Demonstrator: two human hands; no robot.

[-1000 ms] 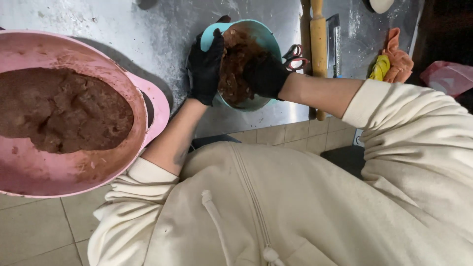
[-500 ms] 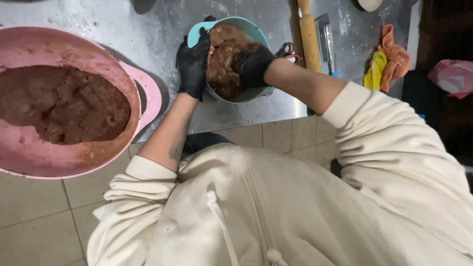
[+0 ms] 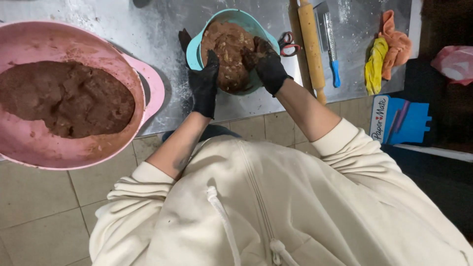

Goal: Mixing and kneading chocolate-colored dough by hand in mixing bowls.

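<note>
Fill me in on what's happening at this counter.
A person in black gloves is working brown dough in a teal bowl on the metal counter. The left hand is at the bowl's near-left rim; the right hand presses into the dough. A pink bowl with more brown dough sits to the left. A rolling pin, scissors, a scraper and cloths lie to the right.

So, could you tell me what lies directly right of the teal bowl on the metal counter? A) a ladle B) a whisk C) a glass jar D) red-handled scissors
D: red-handled scissors lie beside the teal bowl, between it and the wooden rolling pin.
</note>
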